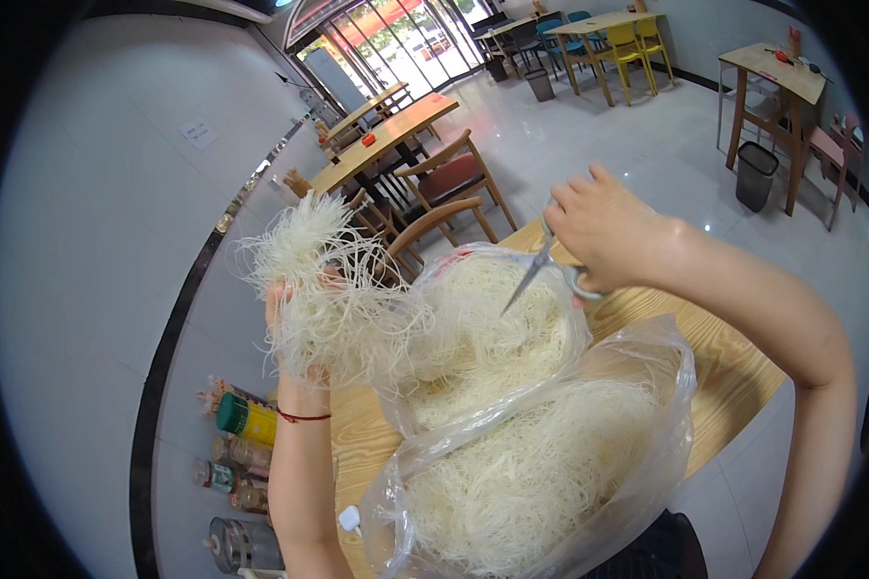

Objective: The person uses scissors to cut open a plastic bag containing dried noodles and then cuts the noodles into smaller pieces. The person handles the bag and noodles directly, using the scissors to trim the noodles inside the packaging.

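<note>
My left hand (282, 311) is raised at the left, closed around a tangled bundle of dry pale rice noodles (347, 304); strands cover most of its fingers. In my right hand (601, 224) is a pair of scissors (537, 268), blades pointing down and left above an open clear plastic bag of noodles (500, 311). Whether the blades are fully closed is hard to tell. Nearer to me, a second open plastic bag (677, 362) holds more loose noodles (536, 478). Both bags rest on a wood-grain table (724, 376).
Jars and a green-lidded container (233, 414) stand at the left by the wall. A small white object (349, 517) lies at the table's left edge. Beyond the table are wooden chairs (452, 174), a long table (384, 141) and a waste bin (756, 177).
</note>
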The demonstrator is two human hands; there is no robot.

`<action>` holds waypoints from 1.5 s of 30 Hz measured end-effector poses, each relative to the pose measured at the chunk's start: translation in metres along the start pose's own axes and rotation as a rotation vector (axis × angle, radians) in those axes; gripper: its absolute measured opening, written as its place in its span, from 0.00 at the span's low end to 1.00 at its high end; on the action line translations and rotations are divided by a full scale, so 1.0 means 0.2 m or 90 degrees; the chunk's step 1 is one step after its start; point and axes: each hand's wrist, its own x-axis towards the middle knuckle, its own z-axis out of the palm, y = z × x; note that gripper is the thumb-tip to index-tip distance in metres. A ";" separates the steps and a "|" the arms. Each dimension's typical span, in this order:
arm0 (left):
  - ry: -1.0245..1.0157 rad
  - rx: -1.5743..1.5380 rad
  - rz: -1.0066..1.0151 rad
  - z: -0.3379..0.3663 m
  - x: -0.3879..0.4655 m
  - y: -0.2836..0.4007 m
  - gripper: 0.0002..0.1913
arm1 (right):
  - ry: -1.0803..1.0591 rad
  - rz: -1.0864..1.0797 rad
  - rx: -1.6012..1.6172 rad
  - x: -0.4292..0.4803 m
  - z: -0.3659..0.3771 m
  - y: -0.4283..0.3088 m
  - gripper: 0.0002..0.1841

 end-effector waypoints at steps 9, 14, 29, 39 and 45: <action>-0.071 0.213 0.092 0.26 -0.05 0.01 0.26 | 0.015 -0.178 -0.088 0.35 -0.06 -0.45 0.22; -0.017 0.057 0.055 0.28 -0.09 0.02 0.17 | -0.013 -0.280 -0.027 0.39 0.02 -0.52 0.15; -0.139 -0.124 0.065 0.58 -0.35 0.19 0.25 | -0.030 0.215 0.599 -0.44 -0.09 0.03 0.45; -0.173 0.544 -0.474 0.70 -0.67 -0.29 0.22 | 0.008 0.470 1.120 -0.77 0.20 -0.13 0.21; -0.526 0.988 -0.575 0.76 -0.67 -0.55 0.44 | 0.079 0.474 1.248 -0.88 0.01 -0.11 0.21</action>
